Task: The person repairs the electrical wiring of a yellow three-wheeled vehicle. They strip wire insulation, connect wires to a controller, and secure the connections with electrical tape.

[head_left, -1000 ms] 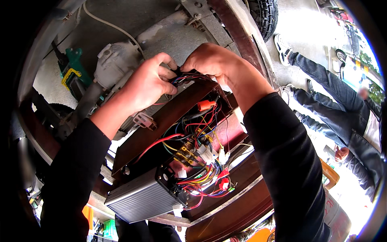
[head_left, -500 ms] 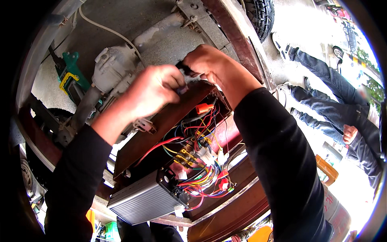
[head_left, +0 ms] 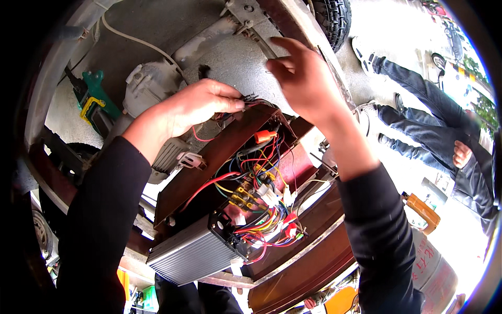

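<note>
My left hand (head_left: pixel 201 104) pinches a bundle of thin dark wires (head_left: pixel 256 102) between thumb and fingers at the upper edge of a brown metal box (head_left: pixel 201 178). My right hand (head_left: pixel 308 78) is raised to the right of the bundle, fingers apart and holding nothing. A small dark blurred scrap (head_left: pixel 204 70) shows above my left hand; whether it lies on the ground or is in the air I cannot tell. Inside the box are coloured wires (head_left: pixel 272 157), yellow terminal blocks (head_left: pixel 244 197) and an orange-red connector (head_left: pixel 264 136). A finned silver controller case (head_left: pixel 196 254) sits at the near side.
Frame rails (head_left: pixel 308 26) surround the work. Beyond the box are a greyish axle housing (head_left: pixel 144 86), a green-and-yellow tool (head_left: pixel 94 102) and a tyre (head_left: pixel 332 23). People in dark trousers (head_left: pixel 423 89) are on the right, near an orange-brown case (head_left: pixel 421 213) and a pale drum (head_left: pixel 434 272).
My right hand has let go of something black and opened, moving right, away from my left hand. A dark scrap now shows above my left hand, which holds the wires.
</note>
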Demonstrator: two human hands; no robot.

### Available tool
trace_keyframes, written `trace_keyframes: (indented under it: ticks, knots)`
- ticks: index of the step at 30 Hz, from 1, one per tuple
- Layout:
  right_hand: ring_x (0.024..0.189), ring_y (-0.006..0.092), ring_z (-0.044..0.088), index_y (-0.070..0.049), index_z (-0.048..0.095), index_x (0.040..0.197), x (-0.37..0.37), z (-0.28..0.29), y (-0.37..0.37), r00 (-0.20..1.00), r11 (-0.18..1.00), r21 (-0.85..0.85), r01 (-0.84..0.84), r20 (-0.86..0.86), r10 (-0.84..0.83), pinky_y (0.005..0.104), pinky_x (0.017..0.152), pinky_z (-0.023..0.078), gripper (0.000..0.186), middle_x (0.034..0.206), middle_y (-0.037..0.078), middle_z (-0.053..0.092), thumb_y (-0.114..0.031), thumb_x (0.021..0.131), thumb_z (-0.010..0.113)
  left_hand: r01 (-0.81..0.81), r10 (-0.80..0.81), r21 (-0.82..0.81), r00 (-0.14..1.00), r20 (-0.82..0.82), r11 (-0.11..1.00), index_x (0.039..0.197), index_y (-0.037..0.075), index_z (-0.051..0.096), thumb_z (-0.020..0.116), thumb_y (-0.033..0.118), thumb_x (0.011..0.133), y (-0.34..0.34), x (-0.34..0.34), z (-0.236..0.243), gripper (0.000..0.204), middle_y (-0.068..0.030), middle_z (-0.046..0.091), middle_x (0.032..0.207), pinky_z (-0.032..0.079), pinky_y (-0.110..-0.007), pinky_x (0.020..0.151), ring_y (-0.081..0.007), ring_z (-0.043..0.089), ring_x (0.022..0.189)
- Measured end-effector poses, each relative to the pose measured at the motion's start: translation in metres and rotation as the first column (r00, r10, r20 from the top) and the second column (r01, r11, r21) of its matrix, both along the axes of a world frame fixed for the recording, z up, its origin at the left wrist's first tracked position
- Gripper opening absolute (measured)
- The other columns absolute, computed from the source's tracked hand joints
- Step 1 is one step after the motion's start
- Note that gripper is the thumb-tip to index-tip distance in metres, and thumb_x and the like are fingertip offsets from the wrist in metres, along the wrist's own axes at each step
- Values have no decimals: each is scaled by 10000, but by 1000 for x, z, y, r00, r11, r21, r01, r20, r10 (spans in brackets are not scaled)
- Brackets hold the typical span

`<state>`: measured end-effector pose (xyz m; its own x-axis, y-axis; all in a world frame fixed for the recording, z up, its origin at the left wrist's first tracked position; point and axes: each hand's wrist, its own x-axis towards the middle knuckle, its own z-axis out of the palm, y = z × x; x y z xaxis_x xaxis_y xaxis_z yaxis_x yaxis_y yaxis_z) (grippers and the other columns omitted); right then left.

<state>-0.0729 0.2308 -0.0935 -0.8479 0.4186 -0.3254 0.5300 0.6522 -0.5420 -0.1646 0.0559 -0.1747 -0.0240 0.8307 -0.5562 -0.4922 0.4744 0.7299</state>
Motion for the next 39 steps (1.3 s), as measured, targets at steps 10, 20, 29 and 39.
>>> trace_keyframes:
  ticks: [10,20,29,39]
  knots:
    - [1140,378,568,-9,531,1295,157,36,65,983,872,456,178,-114,-141,452,1003,423,424,1222,235,605,-278,968,561,34,-39,-30,985,-168,999,1047,14,661,646,206,891,13,-13,13,248,-4,648,931,439,-249,745,-95,567,832]
    - [962,338,618,-90,661,1033,100,-22,64,974,751,632,190,-28,-223,443,924,397,491,974,119,699,-459,1011,337,-195,122,-180,928,-351,964,998,8,629,607,120,912,34,-4,7,143,-53,637,915,498,-292,742,-141,622,812]
    - [940,311,627,-78,641,1104,101,-27,63,955,718,631,292,-155,-252,421,906,398,474,883,168,692,-471,978,407,-28,-31,-93,818,-574,995,1010,12,628,648,99,882,33,-15,16,156,-39,653,908,501,-291,771,-121,616,813]
    - [944,308,614,-107,633,1110,102,-26,63,967,705,666,244,-110,-231,419,912,389,416,926,128,699,-436,985,413,214,-188,-152,163,-969,965,1002,50,542,772,161,752,2,18,5,357,-136,628,966,504,-428,791,-333,614,952]
